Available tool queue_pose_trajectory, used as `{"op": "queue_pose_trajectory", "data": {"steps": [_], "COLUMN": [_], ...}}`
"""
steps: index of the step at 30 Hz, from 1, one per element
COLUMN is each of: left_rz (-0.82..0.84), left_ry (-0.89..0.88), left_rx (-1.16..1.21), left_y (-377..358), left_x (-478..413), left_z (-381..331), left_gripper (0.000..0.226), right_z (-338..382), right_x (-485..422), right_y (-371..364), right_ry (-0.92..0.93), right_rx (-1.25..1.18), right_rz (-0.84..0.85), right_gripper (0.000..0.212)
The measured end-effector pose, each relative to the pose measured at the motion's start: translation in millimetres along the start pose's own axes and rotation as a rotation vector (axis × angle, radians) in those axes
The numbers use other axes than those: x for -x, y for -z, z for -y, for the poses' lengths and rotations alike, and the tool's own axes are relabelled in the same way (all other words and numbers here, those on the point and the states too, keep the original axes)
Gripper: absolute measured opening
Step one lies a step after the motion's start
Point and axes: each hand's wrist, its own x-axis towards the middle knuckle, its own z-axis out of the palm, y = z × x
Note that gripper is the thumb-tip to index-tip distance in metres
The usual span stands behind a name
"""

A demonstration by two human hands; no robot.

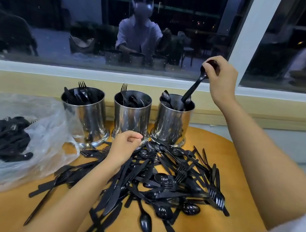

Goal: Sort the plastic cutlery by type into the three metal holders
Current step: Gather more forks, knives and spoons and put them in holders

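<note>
Three holders (130, 117) stand behind the cutlery pile (159, 184) on the counter (212, 142). The right grip (220, 76) pinches a spoon (193, 88) slanting into the rightmost holder (172, 126); the left grip (123, 146) is loosely curled and empty. Released slanted, the spoon could flip out.

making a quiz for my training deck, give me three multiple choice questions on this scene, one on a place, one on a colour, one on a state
1. Where does the clear plastic bag lie?
A) left of the metal holders
B) right of them
C) on the window sill

2. What colour is the cutlery pile?
A) white
B) black
C) silver

3. What is happening with the spoon in the right hand?
A) it lies flat on the table
B) it is held above the left holder
C) it is held by its bowl end, handle dipping into the right holder

Answers:
1 A, the bag sits to the left of all three holders.
2 B, every piece in view is black.
3 C, the fingers grip the bowl end above that holder.
</note>
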Motion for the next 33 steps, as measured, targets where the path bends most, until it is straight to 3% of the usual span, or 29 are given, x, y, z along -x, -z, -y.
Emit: {"op": "queue_pose_trajectory", "data": {"steps": [5, 7, 10, 13, 17, 20, 27, 30, 33], "left_rz": [0.064, 0.118, 0.207, 0.284, 0.401, 0.443, 0.421, 0.386, 0.377], "left_ry": [-0.139, -0.202, -0.262, -0.345, -0.404, -0.412, -0.418, -0.413, -0.423], "left_rx": [-0.248, -0.326, -0.398, -0.503, -0.690, -0.860, -0.890, -0.841, -0.798], "left_y": [-38.0, -52.8, -70.4, -82.2, -92.4, -98.2, -91.2, -81.1, -70.6], "left_x": [-34.0, -43.7, -54.6, -63.6, -71.1, -72.2, -57.1, -45.8, -36.7], "left_z": [11.7, 12.3, 10.1, 8.5, 9.6, 13.2, 23.7, 29.8, 37.4], "left_gripper": [0.015, 0.015, 0.016, 0.021, 0.034, 0.041, 0.031, 0.023, 0.016], "right_z": [-31.6, -44.1, -59.8, -64.1, -55.5, -56.0, -93.8, -94.5, -87.4], "right_x": [-2.2, 3.8, 11.4, 13.9, 36.4, 72.1, 160.0, 178.9, 189.0], "right_y": [-37.0, -48.9, -58.3, -54.5, -33.5, -21.7, -16.6, -17.3, -18.3], "right_ry": [-0.026, -0.063, -0.182, -0.164, 0.017, -0.011, -0.364, -0.395, -0.377], "right_rx": [0.029, 0.158, 0.303, 0.253, 0.152, 0.087, 0.298, 0.327, 0.332], "right_rz": [0.084, 0.225, 0.513, 0.468, 0.276, 0.307, 0.749, 0.807, 0.762], "right_gripper": [0.010, 0.011, 0.046, 0.067, 0.035, 0.017, 0.028, 0.035, 0.028]}}
